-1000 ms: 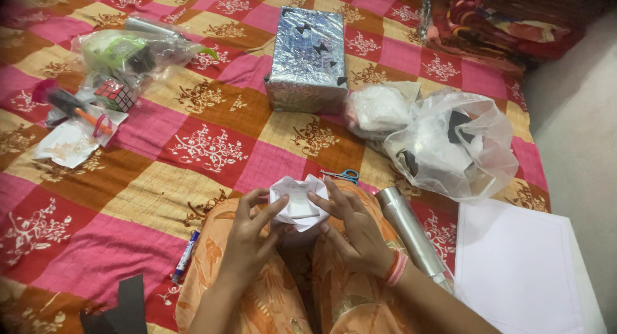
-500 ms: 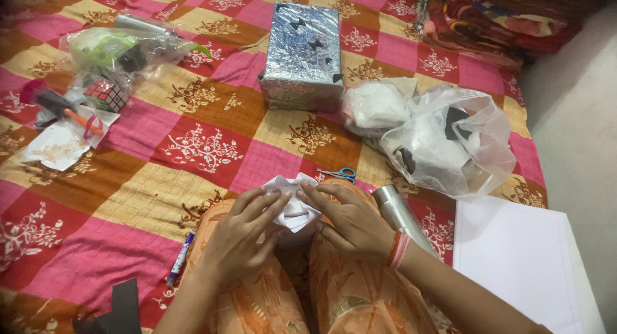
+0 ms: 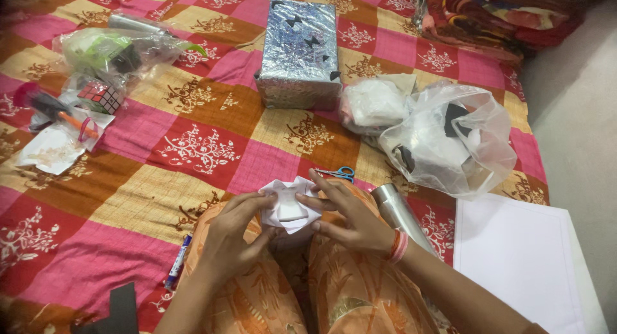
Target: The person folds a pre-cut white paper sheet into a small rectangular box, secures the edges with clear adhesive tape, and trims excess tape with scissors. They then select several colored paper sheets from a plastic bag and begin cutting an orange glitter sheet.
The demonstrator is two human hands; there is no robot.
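Paper (image 3: 290, 205), white, folded, many-creased

Small white folded paper piece (image 3: 290, 204), creased into upturned flaps around a flat centre, held above an orange-clad lap over the checked bedspread.

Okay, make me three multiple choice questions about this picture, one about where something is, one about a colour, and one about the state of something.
1. Where do the scissors lie?
A. beyond the folded white paper
B. on the silver box
C. in the plastic bag

2. What colour are the scissor handles?
A. red
B. blue
C. yellow

3. How is the paper held?
A. flat, untouched
B. by the left hand and right hand
C. rolled up

A: they rest on the bedspread just past it. B: the loops are blue. B: fingers of both grip its edges.
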